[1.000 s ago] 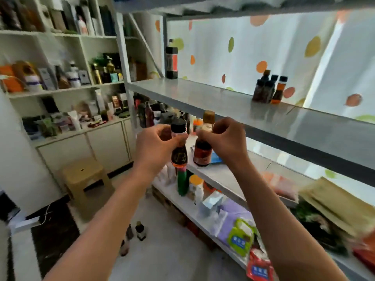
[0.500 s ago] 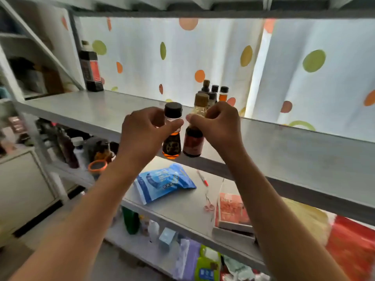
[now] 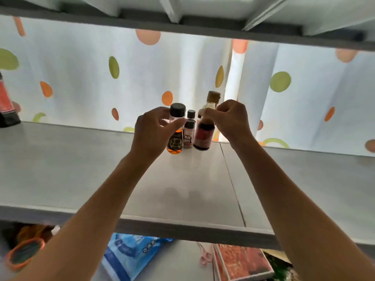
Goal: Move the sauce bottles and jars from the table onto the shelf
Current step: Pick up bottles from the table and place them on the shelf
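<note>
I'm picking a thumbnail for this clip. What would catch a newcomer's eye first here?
Two bare hands at mid-frame, above the grey metal shelf: the left hand pinches a black-capped bottle of amber sauce, the right hand a tan-capped bottle of dark sauce. Between them small black-capped bottles already stand at the back of the shelf. Behind hangs a white curtain with orange and green dots.

Small bottles [image 3: 189, 128] at the back of the shelf [image 3: 81, 169] mostly hidden behind the two held bottles; label print too small to read. Dark bottle [image 3: 6, 106] cut off by the left edge. Blue bag [image 3: 132, 254] and red box [image 3: 241, 262] partly hidden below the shelf, blurred.
</note>
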`<move>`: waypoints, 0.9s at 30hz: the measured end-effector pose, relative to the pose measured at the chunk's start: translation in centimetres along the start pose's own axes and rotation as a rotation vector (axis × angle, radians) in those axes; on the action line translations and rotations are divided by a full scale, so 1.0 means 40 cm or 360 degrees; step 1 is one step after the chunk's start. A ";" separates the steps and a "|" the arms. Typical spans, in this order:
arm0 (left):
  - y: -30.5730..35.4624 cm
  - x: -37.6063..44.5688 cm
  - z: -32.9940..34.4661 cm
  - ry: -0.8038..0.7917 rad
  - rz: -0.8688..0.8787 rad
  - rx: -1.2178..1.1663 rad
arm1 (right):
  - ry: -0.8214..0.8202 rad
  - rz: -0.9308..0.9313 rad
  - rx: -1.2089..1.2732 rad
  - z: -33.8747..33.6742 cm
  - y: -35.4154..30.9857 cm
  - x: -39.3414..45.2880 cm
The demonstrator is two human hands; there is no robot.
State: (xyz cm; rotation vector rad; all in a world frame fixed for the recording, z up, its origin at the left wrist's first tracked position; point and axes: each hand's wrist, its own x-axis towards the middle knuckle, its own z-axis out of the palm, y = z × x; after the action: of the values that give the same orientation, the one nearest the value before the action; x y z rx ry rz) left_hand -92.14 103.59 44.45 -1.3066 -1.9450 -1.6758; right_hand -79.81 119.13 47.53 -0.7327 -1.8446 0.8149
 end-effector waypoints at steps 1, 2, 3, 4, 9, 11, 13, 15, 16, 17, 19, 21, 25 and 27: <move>-0.018 0.024 0.014 -0.0015 -0.0009 -0.0019 | 0.0024 0.0004 -0.0039 0.013 0.013 0.020; -0.036 0.045 0.029 -0.0027 -0.0035 -0.0040 | 0.0035 0.0009 -0.0079 0.025 0.024 0.039; -0.051 0.059 0.039 -0.0038 -0.0059 -0.0056 | 0.0033 0.0021 -0.0120 0.034 0.035 0.054; -0.067 0.073 0.049 -0.0054 -0.0077 -0.0062 | 0.0029 0.0037 -0.0161 0.044 0.046 0.071; -0.138 0.110 0.080 -0.0052 -0.0171 -0.0029 | 0.0023 0.0103 -0.0231 0.090 0.099 0.135; -0.157 0.121 0.093 0.0029 -0.0226 -0.0019 | -0.0020 0.0138 -0.0220 0.110 0.122 0.150; -0.169 0.129 0.109 0.0111 -0.0286 -0.0011 | -0.0063 0.0185 -0.0219 0.126 0.140 0.162; -0.183 0.130 0.127 0.0160 -0.0314 -0.0004 | -0.0108 0.0239 -0.0237 0.138 0.158 0.174; -0.189 0.127 0.136 0.0176 -0.0305 0.0003 | -0.0124 0.0257 -0.0243 0.144 0.168 0.180; -0.196 0.121 0.142 0.0193 -0.0289 0.0016 | -0.0134 0.0269 -0.0250 0.149 0.177 0.187; -0.210 0.111 0.150 0.0222 -0.0244 0.0062 | -0.0155 0.0295 -0.0266 0.162 0.189 0.196; -0.220 0.104 0.156 0.0237 -0.0209 0.0099 | -0.0194 0.0311 -0.0298 0.174 0.198 0.204; -0.236 0.094 0.167 0.0192 -0.0179 0.0134 | -0.0228 0.0317 -0.0353 0.194 0.212 0.213; -0.246 0.092 0.177 0.0141 -0.0136 0.0184 | -0.0236 0.0336 -0.0362 0.196 0.219 0.215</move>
State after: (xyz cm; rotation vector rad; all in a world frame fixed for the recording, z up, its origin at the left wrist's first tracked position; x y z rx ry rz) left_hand -99.18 112.21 38.41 -1.1043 -2.0388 -1.6035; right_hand -89.01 129.30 42.58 -1.0494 -2.0393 0.8188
